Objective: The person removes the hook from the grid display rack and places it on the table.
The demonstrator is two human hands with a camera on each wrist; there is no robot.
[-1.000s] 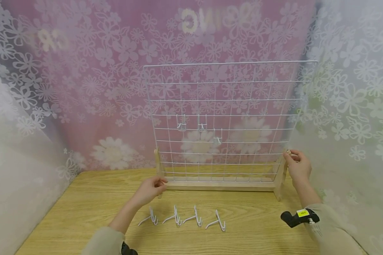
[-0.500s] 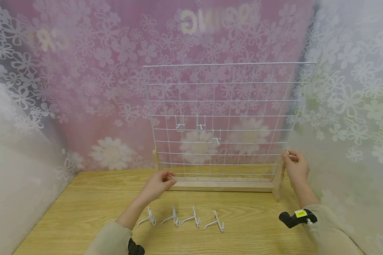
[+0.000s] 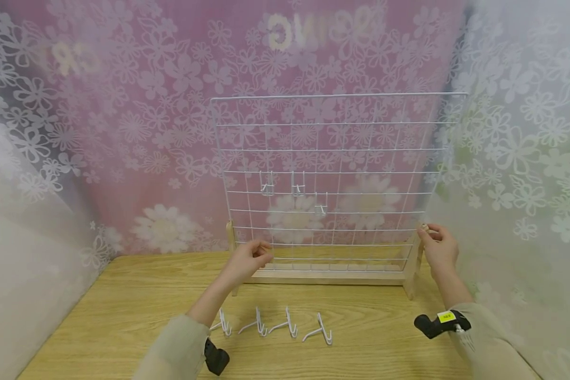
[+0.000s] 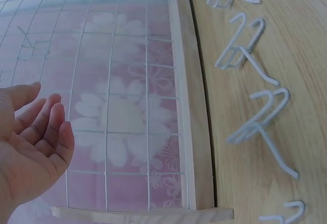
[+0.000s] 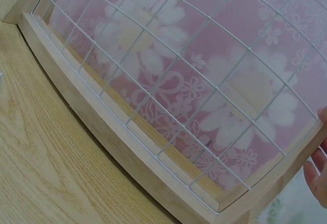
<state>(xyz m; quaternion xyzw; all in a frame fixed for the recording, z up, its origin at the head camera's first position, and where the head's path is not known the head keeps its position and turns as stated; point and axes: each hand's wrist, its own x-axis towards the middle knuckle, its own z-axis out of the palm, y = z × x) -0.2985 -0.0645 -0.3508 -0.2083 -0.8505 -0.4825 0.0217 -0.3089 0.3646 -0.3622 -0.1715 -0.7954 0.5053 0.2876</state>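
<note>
A white wire grid panel stands upright in a wooden stand. Three white wire hooks hang on it, a left one, a middle one and a lower right one. My right hand pinches the top of the stand's right post; in the right wrist view only its fingers show at the edge. My left hand is in front of the grid's lower left part, holding nothing. Its fingers look loosely curled in the left wrist view, where loose hooks lie to the right.
Several white hooks lie in a row on the wood-grain table in front of the stand, the leftmost partly behind my left forearm. A pink flowered curtain hangs behind, and pale flowered sheets close the sides.
My left hand has moved right and up, from the stand's lower left to in front of the lower grid. The right hand stays on the right post.
</note>
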